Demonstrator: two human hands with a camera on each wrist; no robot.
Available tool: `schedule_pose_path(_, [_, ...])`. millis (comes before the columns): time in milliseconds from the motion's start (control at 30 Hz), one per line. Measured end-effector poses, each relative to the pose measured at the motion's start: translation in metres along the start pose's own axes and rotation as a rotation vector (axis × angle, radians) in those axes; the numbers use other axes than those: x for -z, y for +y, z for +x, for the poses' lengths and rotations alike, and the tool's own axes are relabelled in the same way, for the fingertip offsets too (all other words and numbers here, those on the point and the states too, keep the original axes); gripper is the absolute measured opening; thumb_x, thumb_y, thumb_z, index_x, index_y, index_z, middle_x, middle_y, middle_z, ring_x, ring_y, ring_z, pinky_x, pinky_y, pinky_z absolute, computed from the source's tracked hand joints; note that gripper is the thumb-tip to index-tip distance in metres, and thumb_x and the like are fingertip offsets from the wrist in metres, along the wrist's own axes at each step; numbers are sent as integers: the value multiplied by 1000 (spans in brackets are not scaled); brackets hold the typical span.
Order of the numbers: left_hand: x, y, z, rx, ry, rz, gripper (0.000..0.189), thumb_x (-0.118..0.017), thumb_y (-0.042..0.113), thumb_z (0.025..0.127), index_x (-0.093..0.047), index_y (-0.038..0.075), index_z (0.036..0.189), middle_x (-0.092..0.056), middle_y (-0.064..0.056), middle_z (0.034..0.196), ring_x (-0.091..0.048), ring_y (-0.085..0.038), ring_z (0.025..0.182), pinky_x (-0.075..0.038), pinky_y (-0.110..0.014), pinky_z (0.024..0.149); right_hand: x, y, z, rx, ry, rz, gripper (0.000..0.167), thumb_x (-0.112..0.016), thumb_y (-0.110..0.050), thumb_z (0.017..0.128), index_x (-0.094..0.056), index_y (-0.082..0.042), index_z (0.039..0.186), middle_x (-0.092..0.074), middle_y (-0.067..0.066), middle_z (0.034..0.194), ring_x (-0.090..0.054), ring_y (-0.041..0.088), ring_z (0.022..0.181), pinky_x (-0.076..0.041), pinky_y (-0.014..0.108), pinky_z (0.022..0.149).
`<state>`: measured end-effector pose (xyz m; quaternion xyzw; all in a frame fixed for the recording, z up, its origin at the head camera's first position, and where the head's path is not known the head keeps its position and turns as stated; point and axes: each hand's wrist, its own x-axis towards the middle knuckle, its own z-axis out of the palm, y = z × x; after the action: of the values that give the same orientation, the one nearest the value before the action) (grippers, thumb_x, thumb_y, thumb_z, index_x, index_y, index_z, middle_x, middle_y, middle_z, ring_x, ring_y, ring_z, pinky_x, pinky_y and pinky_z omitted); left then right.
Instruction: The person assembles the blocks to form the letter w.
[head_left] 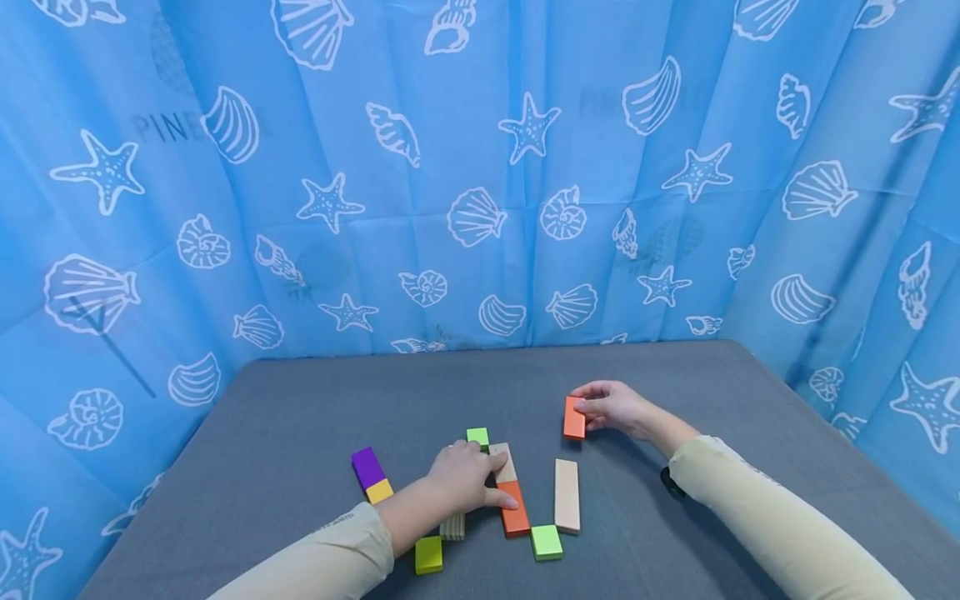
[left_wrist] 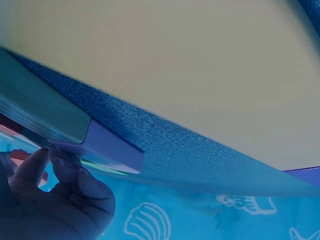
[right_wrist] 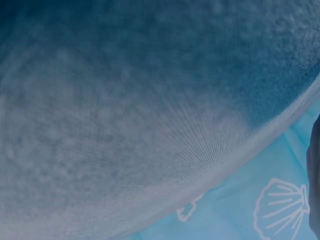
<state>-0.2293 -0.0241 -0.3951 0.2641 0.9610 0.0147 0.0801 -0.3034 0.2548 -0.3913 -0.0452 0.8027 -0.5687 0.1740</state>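
My right hand (head_left: 618,408) pinches an orange block (head_left: 573,419) between thumb and fingers, over the table's right half. My left hand (head_left: 461,479) lies over the block arrangement. Its thumb rests on another orange block (head_left: 514,512), and a finger touches the plain wooden block (head_left: 504,464) joined end to end with it. A light green block (head_left: 477,437) sits just beyond the knuckles. In the left wrist view the left fingers (left_wrist: 82,182) are bent beside a purple block (left_wrist: 112,147). Whatever lies beneath the left palm is hidden.
Left of the hand, a purple block (head_left: 367,467) meets a yellow-orange one (head_left: 379,491). Nearer stand a yellow-green block (head_left: 429,555) and a grooved wooden block (head_left: 453,527). On the right are a green block (head_left: 547,542) and a long wooden block (head_left: 567,496). A blue curtain (head_left: 480,167) surrounds the grey table (head_left: 315,400).
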Motion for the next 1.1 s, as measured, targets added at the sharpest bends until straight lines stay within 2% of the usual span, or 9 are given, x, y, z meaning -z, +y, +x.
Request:
schedule_pose_path(367, [-2,-1,2,2,-10,-11,72,-65,68,78,-57,28,138,-62,-6,112,-49,-19,88,-45,-37,85,-2,2,0,-1,-16,-17,37,-60,-11,97,-52,10,127,-59,14,111,-57,21,88,-53,35,81])
schedule_pose_path(767, [-3,-2,4,7,-17,-9,72,-64,69,78,-57,29,138,-62,-7,115,-51,-20,92,-46,-39,88,-7,1,-5,4,-80,-39,38,-61,-9,96,-51,11,126,-59,13,108,-57,21,89,-52,37,82])
schedule_pose_path(1100, [-3,-3,3,4,-17,-21,73,-64,69,78,-56,29,139,-62,-7,116,-51,-19,92,-45,-39,88,-12,0,-2,-21,-62,-77,35,-63,-6,94,-54,10,124,-60,13,108,-58,21,89,-53,38,81])
